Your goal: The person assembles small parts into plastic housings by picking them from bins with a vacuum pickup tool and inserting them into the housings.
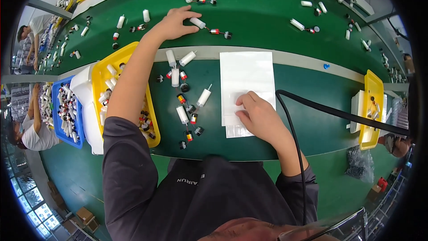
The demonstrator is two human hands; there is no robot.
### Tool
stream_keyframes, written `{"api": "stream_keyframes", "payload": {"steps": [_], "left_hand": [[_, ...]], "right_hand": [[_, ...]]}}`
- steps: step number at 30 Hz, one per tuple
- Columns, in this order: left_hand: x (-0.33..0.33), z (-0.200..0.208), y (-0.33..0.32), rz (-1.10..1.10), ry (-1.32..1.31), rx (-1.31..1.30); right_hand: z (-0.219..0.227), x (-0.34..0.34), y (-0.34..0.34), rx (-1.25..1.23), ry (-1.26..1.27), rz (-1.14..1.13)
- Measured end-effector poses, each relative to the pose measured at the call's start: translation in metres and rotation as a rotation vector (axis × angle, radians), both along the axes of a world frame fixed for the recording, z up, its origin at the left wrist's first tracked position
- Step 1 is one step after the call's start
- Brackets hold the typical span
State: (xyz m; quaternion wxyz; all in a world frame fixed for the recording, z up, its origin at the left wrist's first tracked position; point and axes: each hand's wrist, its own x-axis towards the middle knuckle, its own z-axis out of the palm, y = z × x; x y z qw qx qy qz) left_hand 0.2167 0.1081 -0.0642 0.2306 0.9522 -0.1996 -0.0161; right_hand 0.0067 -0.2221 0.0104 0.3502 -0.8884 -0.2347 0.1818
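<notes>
Left hand (174, 21) stretched far out across the green table (249, 4), beyond the pale strip (285, 56) dividing it, fingers curled and pinching one end of a white cylinder (197, 22). Cylinder lying just right of that hand, long axis slanting away to the right and slightly toward the body, with thin wires trailing on to a small red part (215, 31) and a black cap (228, 35) farther right along the same line. Grip at the near, left end only; the rest resting free on the table.

Right hand (261, 115) much closer to the body, flat and loosely spread on the lower edge of a white sheet (246, 78), fingertips pointing left, holding nothing. Well apart from the cylinder, so clearly the farther hand.

Nearer than the pale strip, between the two arms, a scatter of similar white cylinders (182, 114) and small red-and-black parts (193, 118). Left of the outstretched forearm, a yellow tray (154, 122) with more of the same, a blue tray (57, 107) beyond it. Black cable (339, 114) arching in from the right.
</notes>
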Motion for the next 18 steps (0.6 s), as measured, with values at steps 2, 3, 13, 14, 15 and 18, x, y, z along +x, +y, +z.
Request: {"api": "stream_keyframes", "payload": {"steps": [2, 3, 13, 14, 15, 18], "left_hand": [[0.005, 0.001, 0.005, -0.010, 0.106, -0.146], [0.006, 0.011, 0.001, -0.021, 0.210, -0.283], [-0.105, 0.061, -0.135, 0.180, 1.206, -1.689], [-0.113, 0.052, -0.140, 0.260, 1.268, -1.694], [-0.118, 0.042, -0.143, 0.332, 1.344, -1.704], [-0.120, 0.020, -0.145, 0.429, 1.381, -1.666]], "right_hand": [[0.007, -0.005, 0.006, -0.015, -0.068, -0.025], [0.007, -0.009, 0.009, -0.024, -0.140, -0.052], [-0.002, 0.000, 0.006, -0.049, -0.081, 0.009], [0.002, 0.004, 0.005, -0.046, -0.087, 0.021], [0.011, 0.008, 0.004, -0.019, 0.048, 0.021], [0.014, 0.019, -0.015, 0.138, 0.331, 0.022]]}}
